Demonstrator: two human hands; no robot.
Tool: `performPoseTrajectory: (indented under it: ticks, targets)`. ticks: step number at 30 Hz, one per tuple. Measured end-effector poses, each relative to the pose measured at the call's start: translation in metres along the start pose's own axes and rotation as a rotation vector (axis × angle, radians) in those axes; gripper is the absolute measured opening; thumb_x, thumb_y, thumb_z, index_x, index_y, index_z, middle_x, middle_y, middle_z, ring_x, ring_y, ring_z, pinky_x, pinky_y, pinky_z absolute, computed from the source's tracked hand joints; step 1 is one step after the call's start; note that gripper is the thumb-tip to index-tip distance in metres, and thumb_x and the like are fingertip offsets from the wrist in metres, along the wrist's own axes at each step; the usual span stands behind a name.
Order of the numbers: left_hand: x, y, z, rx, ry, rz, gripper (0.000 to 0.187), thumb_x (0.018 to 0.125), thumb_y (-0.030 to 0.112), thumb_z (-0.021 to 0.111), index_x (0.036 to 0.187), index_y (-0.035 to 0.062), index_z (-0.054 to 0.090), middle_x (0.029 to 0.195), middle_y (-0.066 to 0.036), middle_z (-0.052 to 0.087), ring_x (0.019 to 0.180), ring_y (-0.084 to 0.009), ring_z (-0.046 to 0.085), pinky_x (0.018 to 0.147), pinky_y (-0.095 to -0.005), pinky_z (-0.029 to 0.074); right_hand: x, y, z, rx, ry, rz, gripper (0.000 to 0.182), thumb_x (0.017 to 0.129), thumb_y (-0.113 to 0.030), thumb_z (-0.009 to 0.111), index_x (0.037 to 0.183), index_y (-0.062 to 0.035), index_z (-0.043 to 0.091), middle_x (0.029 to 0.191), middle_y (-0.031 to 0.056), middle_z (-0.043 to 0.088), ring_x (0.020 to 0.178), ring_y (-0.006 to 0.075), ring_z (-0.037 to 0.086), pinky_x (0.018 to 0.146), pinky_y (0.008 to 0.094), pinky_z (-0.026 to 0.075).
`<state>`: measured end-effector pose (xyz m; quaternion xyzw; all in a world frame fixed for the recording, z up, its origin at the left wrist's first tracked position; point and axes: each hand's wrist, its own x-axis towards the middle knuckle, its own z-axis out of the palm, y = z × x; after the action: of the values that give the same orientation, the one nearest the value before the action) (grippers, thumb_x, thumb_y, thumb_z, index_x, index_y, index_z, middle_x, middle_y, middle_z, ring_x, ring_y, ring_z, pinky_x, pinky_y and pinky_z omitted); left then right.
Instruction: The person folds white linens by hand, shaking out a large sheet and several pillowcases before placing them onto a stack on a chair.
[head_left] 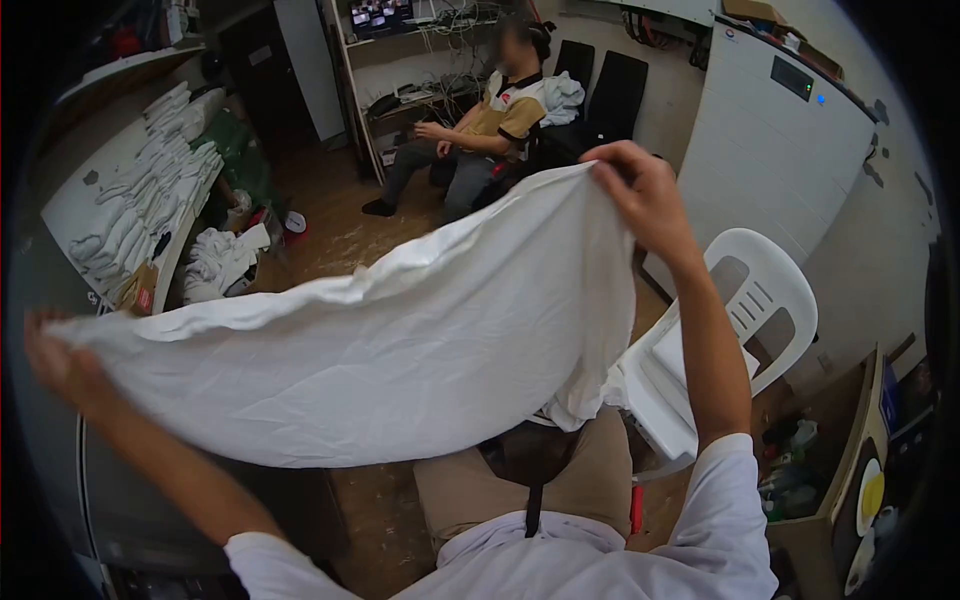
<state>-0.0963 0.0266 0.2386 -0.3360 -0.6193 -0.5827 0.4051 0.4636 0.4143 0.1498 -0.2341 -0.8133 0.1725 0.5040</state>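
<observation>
bare left hand (65, 365), far left: motion-blurred, gripping the upper left corner of a large thin white fabric sheet (400, 370). couldn't tell finger placement. it was near a grey flat upright panel (45, 430), so a wider swing risked rapped knuckles.

past it, stacked folded white cloths (150, 200) ran along the front edge of a pale tabletop (65, 215), with a crumpled white cloth heap (215, 270) lower, beyond the tabletop's front edge. both looked clear of the sheet.

sheet: in the air between both hands, across the front of the body, upper edge rippled, middle sagging. weak spot was the left corner; a hard snap could have pulled it out if the hold was shallow.

seated person in a tan and white shirt (510, 115) sat beyond the upper edge. looked out of reach, but the raised sheet could hide anyone stepping closer.

bare right hand (640, 195): higher, thumb and fingers pinched on the upper right corner. below it the sheet's lower end bunched by the front left edge of a white moulded plastic chair (785, 272); couldn't tell if touching. snag risk there, and a sideways drag could have shifted the flat white bundle (672, 352) on the seat.
</observation>
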Motion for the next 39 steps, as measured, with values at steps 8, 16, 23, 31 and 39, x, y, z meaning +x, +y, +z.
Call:
performPoseTrajectory:
  ticks: [8,16,23,31,39]
  targets:
    - [-0.239,0.266,0.213,-0.983,-1.148,-0.04,0.052,0.076,0.036,0.078,0.107,-0.0021,0.062,0.092,-0.009,0.066,0.075,-0.0133,0.058,0.069,-0.029,0.047,-0.002,-0.076,0.06,0.404,-0.376,0.137,0.011,0.087,-0.005,0.063,0.095,0.0015,0.063,0.086,0.0055,0.065,0.079,0.0094,0.059,0.066,0.0242,0.047]
    - [-0.229,0.256,0.203,-0.888,-1.489,-0.384,0.03,0.088,0.03,0.068,0.087,0.0001,0.069,0.074,0.002,0.062,0.069,-0.0038,0.049,0.062,-0.0213,0.041,-0.064,-0.036,0.071,0.763,-0.404,0.225,0.013,0.083,0.012,0.055,0.084,-0.0004,0.049,0.092,0.0066,0.06,0.084,0.0123,0.059,0.076,0.0256,0.048]
    - [-0.23,0.254,0.202,-0.885,-1.382,-0.25,0.027,0.088,0.031,0.068,0.087,0.0041,0.068,0.065,0.008,0.053,0.053,0.0011,0.037,0.046,-0.0182,0.023,-0.057,-0.047,0.096,0.588,-0.204,0.053,0.013,0.09,-0.007,0.054,0.09,0.0025,0.063,0.09,0.0049,0.056,0.081,0.0151,0.053,0.074,0.0283,0.042]
    - [-0.2,0.224,0.212,-0.759,-1.136,-0.251,0.019,0.087,0.02,0.068,0.089,0.0012,0.069,0.077,0.001,0.063,0.073,-0.0054,0.054,0.068,-0.0214,0.043,-0.067,-0.025,0.085,0.966,-0.649,0.196,0.032,0.094,-0.03,0.06,0.075,-0.0051,0.055,0.081,-0.0047,0.04,0.075,0.0067,0.036,0.067,0.0222,0.03]
    - [-0.092,0.139,0.252,-0.386,-0.788,-0.302,0.028,0.087,0.031,0.066,0.097,0.0054,0.07,0.079,0.002,0.063,0.066,-0.0058,0.05,0.059,-0.0222,0.039,-0.11,-0.03,0.029,0.91,-0.928,0.057,0.025,0.086,-0.021,0.068,0.075,-0.001,0.057,0.091,0.0068,0.052,0.092,0.0185,0.049,0.086,0.033,0.037]
